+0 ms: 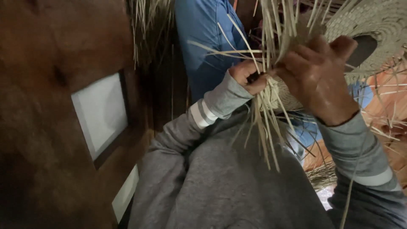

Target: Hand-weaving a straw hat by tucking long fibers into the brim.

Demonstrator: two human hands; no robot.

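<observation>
A pale woven straw piece [373, 25] with a coiled, hat-like shape sits at the upper right, with loose straw strands [267, 127] hanging and sticking out from its edge. My left hand [250, 76] pinches a bundle of these strands near the woven edge. My right hand [318, 76] grips the woven piece and strands from the right, fingers curled over them. Both arms wear grey sleeves with a white stripe.
A blue cloth [203, 38] hangs behind the hands. A brown wooden panel [38, 110] with a white rectangle [101, 112] fills the left. More loose straw [326, 174] lies at the lower right over an orange surface [386, 97].
</observation>
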